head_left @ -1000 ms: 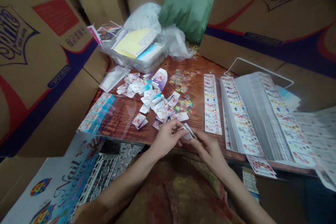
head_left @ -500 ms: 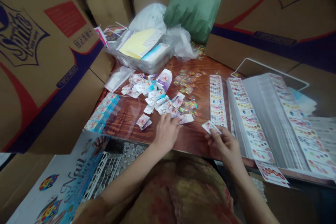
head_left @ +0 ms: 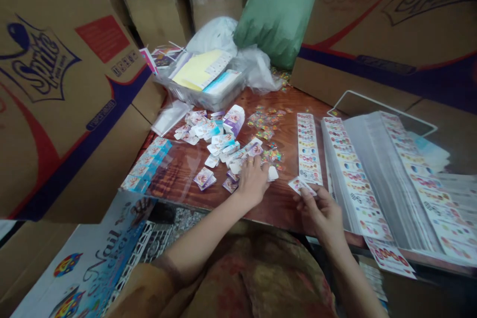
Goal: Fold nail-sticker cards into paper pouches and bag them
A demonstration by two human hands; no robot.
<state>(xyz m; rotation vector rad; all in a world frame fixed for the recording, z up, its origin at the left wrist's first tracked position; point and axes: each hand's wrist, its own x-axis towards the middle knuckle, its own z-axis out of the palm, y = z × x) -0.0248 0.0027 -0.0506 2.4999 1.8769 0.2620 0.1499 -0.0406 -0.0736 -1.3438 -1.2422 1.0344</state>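
Note:
My right hand [head_left: 323, 212], at the table's near edge, pinches a small printed sticker card [head_left: 299, 186] between thumb and fingers. My left hand [head_left: 254, 183] lies over the near right side of a heap of small folded card packets [head_left: 219, 143], its fingers spread and touching them. A white packet flap [head_left: 273, 173] sticks out beside those fingertips; what lies under them is hidden. A purple-and-white packet [head_left: 204, 178] rests apart, left of this hand. Just beyond are tiny clear bags of coloured bits [head_left: 265, 123]. A sticker strip [head_left: 308, 146] lies flat beyond my right hand.
Tall stacks of sticker strips [head_left: 357, 179] stand on the right. Blue-and-white packets [head_left: 148, 164] sit in a row at the left edge. Behind are a clear plastic tub [head_left: 216, 99] of papers and a green sack [head_left: 278, 15]. Large cartons [head_left: 108, 89] flank the table.
My left hand has shifted right across the heap, uncovering a purple packet and pushing the white flap right. My right hand still holds the card, almost in place. The view has tilted slightly.

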